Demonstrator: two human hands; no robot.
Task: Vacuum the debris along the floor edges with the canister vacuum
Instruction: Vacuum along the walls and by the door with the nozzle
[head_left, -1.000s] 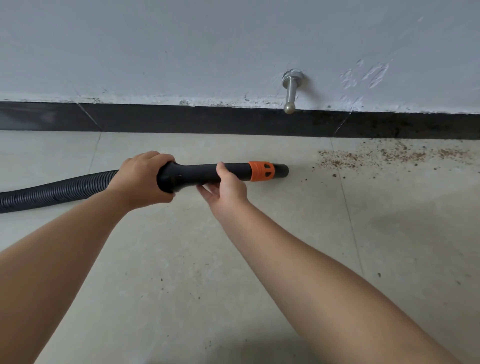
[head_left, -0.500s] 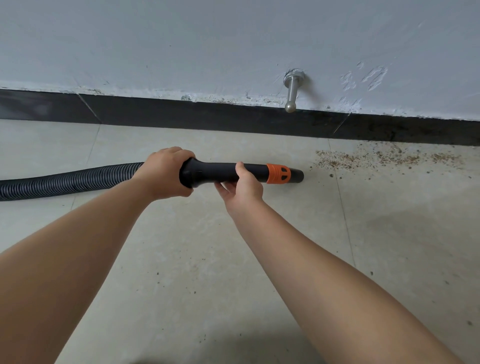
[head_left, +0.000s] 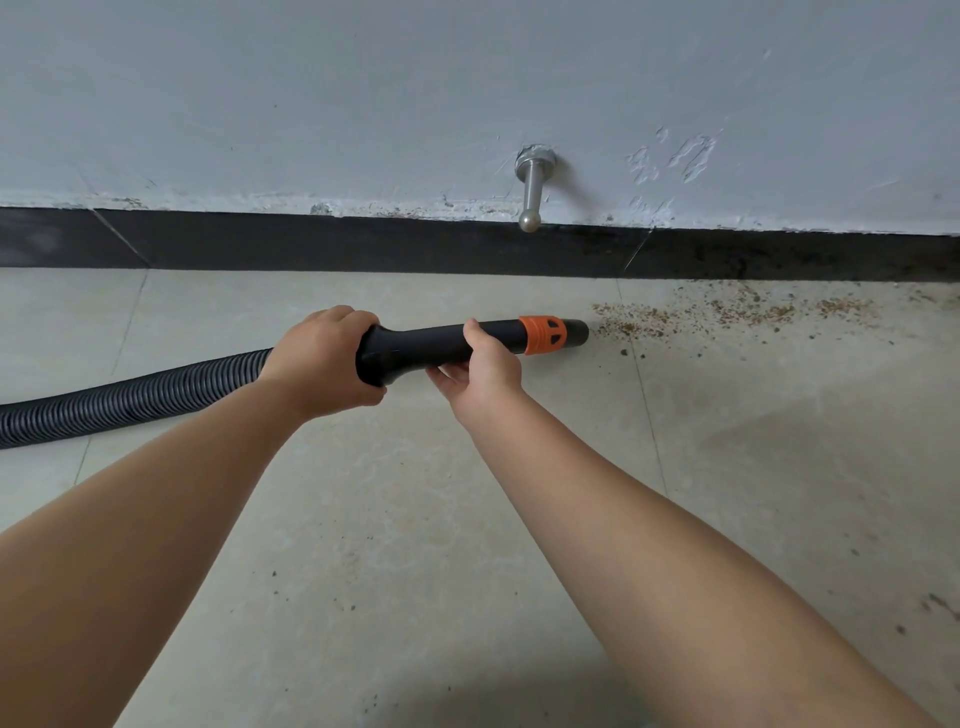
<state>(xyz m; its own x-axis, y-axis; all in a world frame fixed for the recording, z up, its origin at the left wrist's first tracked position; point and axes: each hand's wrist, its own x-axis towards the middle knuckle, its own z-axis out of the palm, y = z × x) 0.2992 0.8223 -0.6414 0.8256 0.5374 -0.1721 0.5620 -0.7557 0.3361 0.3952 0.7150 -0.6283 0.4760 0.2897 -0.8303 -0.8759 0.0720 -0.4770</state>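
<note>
Door stop (head_left: 531, 192) juts above debris (head_left: 691, 317); floor (head_left: 779, 441) rightward seems open.

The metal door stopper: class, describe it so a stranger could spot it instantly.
Find the dark baseboard under the pale wall. Just above it, past the nozzle, the door stopper juts out: the only shiny metal peg, ball-tipped.

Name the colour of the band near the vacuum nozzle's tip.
Orange band, seen in the head view.

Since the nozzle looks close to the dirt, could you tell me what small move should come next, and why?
Probably slide the nozzle a little further right along the baseboard: its open end sits just short of the brown debris, which stretches rightward, and both the left hand and right hand already grip the wand.
</note>
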